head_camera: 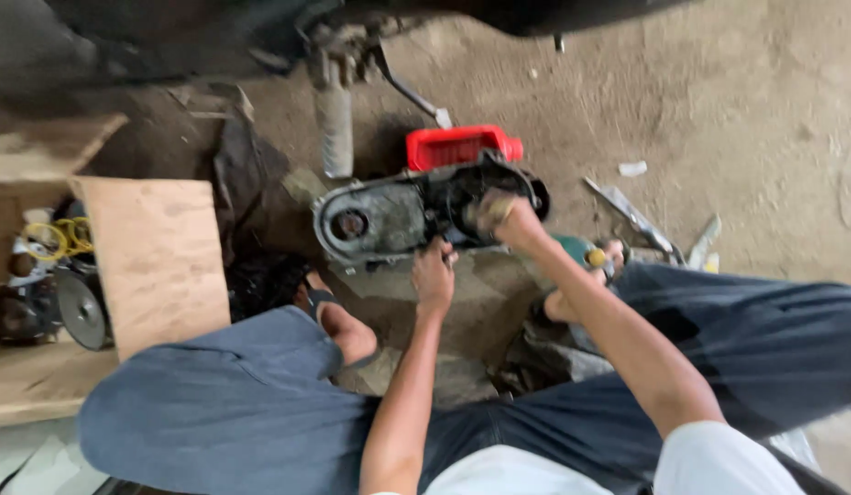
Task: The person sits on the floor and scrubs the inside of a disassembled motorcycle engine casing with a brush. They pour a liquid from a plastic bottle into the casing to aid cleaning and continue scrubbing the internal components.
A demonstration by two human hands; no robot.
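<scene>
Dusty dirt floor (737, 101) — dim daylight

I see both arms stretched forward, elbows slightly bent. My left hand (433, 275) has its fingers curled downward; my right hand (499, 215) reaches further, its fingers bent closed.

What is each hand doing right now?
Left hand: gripping the lower edge of the grey engine casing.
Right hand: pressed inside the casing; grip cannot be told.

The scene was viewed from a single head-worn camera, aimed steeply down over the knees at the dirt floor (719, 101), near enough that both forearms were included.
</scene>
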